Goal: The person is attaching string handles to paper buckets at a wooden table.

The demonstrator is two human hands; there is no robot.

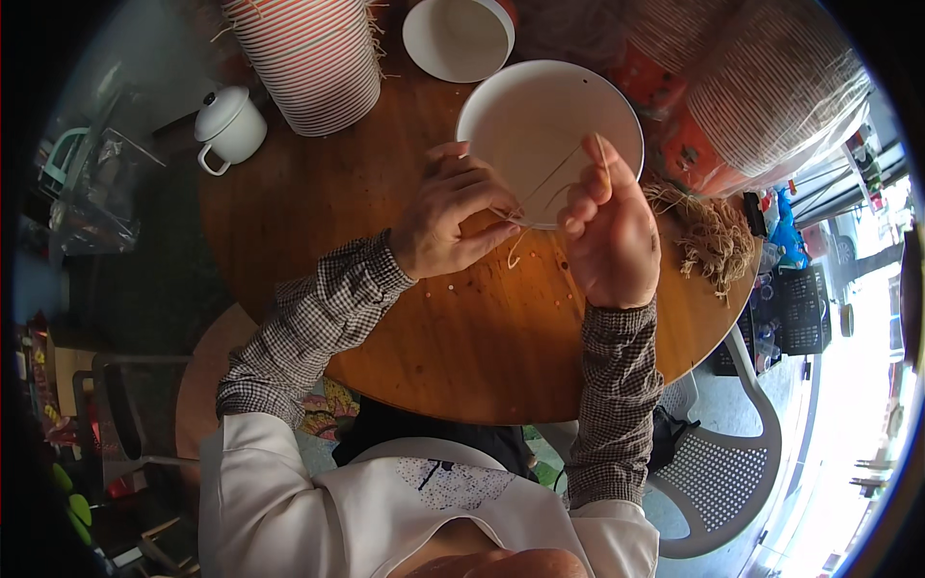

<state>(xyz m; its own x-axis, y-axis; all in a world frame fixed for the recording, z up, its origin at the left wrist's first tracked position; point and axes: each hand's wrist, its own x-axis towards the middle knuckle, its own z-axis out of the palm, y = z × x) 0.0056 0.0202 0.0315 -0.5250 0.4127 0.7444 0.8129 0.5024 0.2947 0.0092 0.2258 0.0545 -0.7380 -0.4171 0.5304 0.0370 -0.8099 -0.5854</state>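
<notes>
A paper bucket with a white inside lies on the wooden table, its wide mouth toward me and a small dark hole near its far rim. My left hand is at the bucket's near left rim, its thumb and forefinger pinched on a thin straw-coloured cord. The cord runs up across the bucket's mouth to my right hand, raised in front of the right side, where it passes over the curled fingers. A loose cord end hangs below my left fingertips. Whether the cord passes through the rim is hidden by my fingers.
A tall stack of nested buckets and a white lidded mug stand far left. Behind is another white bucket. Plastic-wrapped bucket stacks and a heap of cords are at right. A grey chair stands near right.
</notes>
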